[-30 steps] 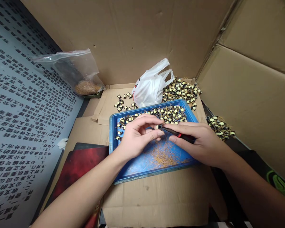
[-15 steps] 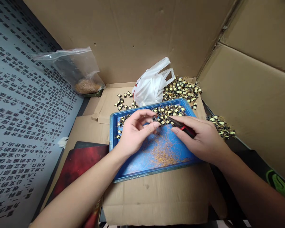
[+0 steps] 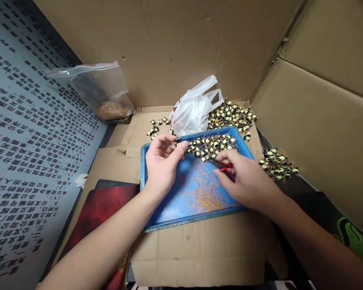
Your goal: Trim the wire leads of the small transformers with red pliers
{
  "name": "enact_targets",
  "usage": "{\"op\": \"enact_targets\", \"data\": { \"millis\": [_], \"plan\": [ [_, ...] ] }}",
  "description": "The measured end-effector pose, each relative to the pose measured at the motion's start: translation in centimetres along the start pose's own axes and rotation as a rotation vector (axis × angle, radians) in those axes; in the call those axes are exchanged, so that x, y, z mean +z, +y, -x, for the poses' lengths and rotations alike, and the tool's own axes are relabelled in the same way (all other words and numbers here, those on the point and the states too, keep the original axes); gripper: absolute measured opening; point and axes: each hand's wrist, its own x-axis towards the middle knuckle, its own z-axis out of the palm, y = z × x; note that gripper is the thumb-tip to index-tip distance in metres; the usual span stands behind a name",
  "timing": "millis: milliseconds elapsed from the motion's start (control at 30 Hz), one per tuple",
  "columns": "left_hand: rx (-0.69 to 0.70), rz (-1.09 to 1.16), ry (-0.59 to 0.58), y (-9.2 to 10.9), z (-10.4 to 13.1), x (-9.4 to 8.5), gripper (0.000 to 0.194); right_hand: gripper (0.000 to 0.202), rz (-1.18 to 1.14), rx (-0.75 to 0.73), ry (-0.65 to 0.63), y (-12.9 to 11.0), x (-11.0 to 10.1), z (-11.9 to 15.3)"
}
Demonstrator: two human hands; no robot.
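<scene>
My left hand (image 3: 165, 163) is closed above the left part of a blue tray (image 3: 177, 222), thumb and fingers pinching a small dark coil (image 3: 178, 140) that is mostly hidden. My right hand (image 3: 245, 177) grips a pair of red-and-black cutting pliers (image 3: 225, 166), their tip pointing left over the tray. Just beyond the pliers, many small coils (image 3: 211, 145) with yellow tape, black bodies and copper wire ends are heaped along the tray's far side. Loose copper wire clippings (image 3: 210, 197) litter the tray's floor nearer to me.
Behind the tray stands a white plastic bag (image 3: 192, 112), with another coil pile (image 3: 234, 117) beside it. More coils (image 3: 278, 163) lie at the right. A clear bag (image 3: 113, 108) of copper clippings sits back left, near a red mat (image 3: 104, 213). Cardboard walls (image 3: 169, 44) enclose the space.
My left hand has moved left, away from the pliers, and turned more upright. My right hand has shifted slightly left and lower, and the pliers' handles show more.
</scene>
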Motion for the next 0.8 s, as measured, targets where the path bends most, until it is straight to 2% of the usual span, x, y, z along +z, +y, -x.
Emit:
{"op": "enact_targets", "data": {
  "millis": [100,167,233,367,500,633,700,800],
  "plan": [
    [-0.011,-0.005,0.002,0.1,0.0,0.0,0.04,0.015,0.096,-0.169,-0.179,-0.6,1.1,0.2],
    [-0.017,-0.008,0.004,0.1,0.0,0.0,0.04,0.01,0.137,-0.247,-0.221,-0.8,1.5,0.2],
    [-0.019,-0.008,0.001,0.2,0.0,0.0,0.039,0.013,0.142,-0.266,-0.177,-0.8,1.6,0.0],
    [-0.019,-0.003,-0.001,0.1,0.0,-0.1,0.037,0.02,0.227,-0.212,-0.02,-0.3,1.4,-1.0],
    [-0.038,-0.003,-0.021,0.0,0.0,-0.1,0.038,0.02,0.416,-0.167,0.006,0.0,1.7,-2.0],
    [-0.052,0.0,-0.049,-0.1,0.2,0.0,0.036,0.021,0.466,-0.175,0.023,-0.2,2.1,-2.6],
    [-0.055,0.006,-0.068,-0.1,0.3,0.1,0.035,0.018,0.372,-0.175,0.063,-0.3,2.0,-2.7],
    [-0.071,-0.003,-0.109,0.0,0.6,0.2,0.035,0.011,0.017,-0.115,0.161,-0.2,1.5,-2.4]
  ]
}}
